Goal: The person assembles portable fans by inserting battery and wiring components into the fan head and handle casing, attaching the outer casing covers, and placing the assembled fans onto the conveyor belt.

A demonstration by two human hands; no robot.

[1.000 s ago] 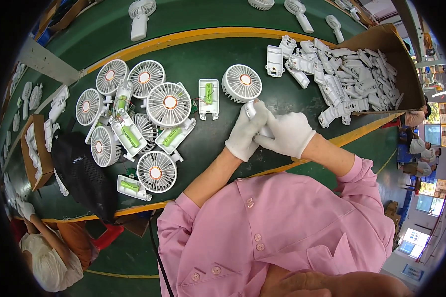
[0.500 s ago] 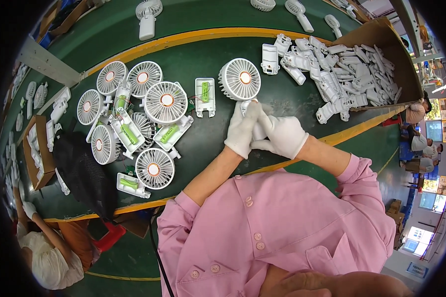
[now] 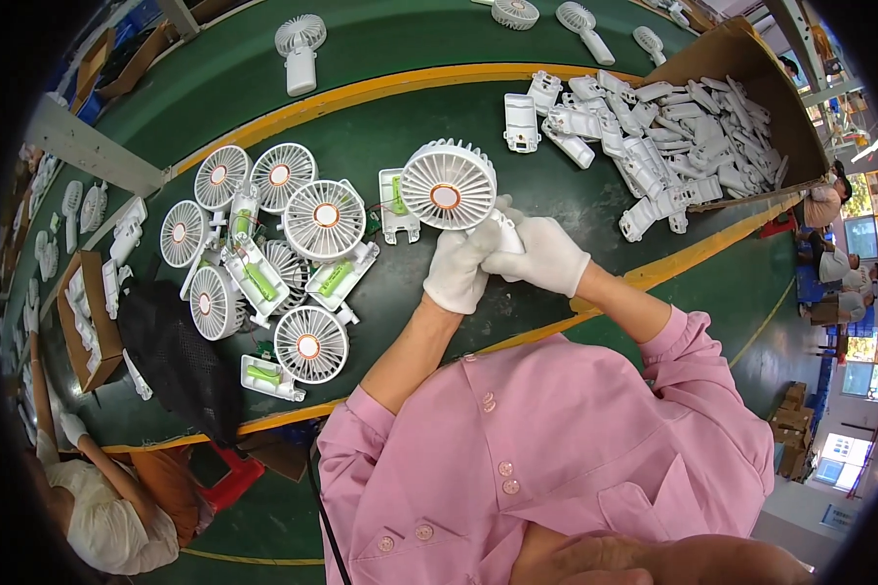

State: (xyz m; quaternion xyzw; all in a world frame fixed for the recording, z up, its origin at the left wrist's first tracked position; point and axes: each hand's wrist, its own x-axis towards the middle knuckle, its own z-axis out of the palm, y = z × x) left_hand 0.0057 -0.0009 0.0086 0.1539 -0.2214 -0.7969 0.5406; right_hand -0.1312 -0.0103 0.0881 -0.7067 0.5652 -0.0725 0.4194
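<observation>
Handheld fan point(image 3: 449, 185), likely light and stiff, its grille point(image 3: 424, 180) probably fragile: my left hand point(image 3: 457, 268) and right hand point(image 3: 541, 255) grip the handle point(image 3: 504, 233), the safer hold.

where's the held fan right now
In the head view's upper middle, the fan is in the left hand and right hand, partly covering a white casing.

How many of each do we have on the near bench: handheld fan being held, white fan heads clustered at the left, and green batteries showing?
Held handheld fan: 1
Clustered white fan heads: 7, one partly hidden beneath the others
Visible green batteries: 5
Total: 13
</observation>
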